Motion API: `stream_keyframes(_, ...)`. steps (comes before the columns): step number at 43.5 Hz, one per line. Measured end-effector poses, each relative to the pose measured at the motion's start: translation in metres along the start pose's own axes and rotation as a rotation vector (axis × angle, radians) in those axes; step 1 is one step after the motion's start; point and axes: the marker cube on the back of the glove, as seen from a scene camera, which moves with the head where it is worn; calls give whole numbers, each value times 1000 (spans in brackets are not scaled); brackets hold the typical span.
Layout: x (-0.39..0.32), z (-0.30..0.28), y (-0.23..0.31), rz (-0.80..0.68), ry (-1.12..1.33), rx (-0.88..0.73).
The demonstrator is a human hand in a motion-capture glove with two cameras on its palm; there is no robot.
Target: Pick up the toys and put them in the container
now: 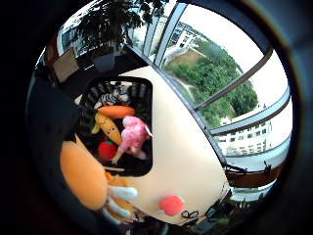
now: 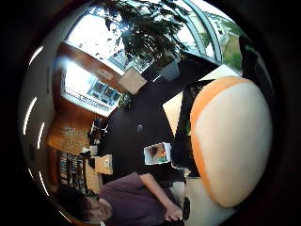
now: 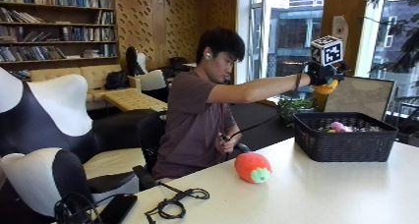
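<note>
One white table holds one black woven basket, with one red plush strawberry lying near it. The gloved right hand grips one orange plush toy above the basket. Only the little-finger palm view reveals five toys inside: a zebra, carrot, pink animal, yellow figure and red ball.

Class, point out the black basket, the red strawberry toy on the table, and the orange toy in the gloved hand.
black basket (image 3: 344, 145), outside view, on its front wall.
red strawberry toy (image 3: 251, 166), outside view, on its red body.
orange toy (image 3: 325, 91), outside view, on the part showing below the gloved right hand (image 3: 322, 74).
</note>
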Motion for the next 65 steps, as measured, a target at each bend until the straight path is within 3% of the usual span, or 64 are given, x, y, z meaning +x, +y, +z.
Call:
stream_keyframes(4,-13,22,-4,-64,-55,-112)
stream_keyframes(9,-17,55,0,-26,-55,-463)
stream_keyframes(11,-17,61,1,-16,-60,-533)
stream_keyframes(20,11,33,11,29,-58,-433)
stream_keyframes(29,53,-26,55,107,8,-385)
stream_keyframes(38,122,-93,147,385,184,-348)
stream_keyframes(42,169,-115,204,568,373,-359)
stream_keyframes(48,200,-125,279,468,380,-376)
stream_keyframes(55,239,-76,354,611,362,-403)
stream_keyframes(65,237,74,434,544,113,-623)
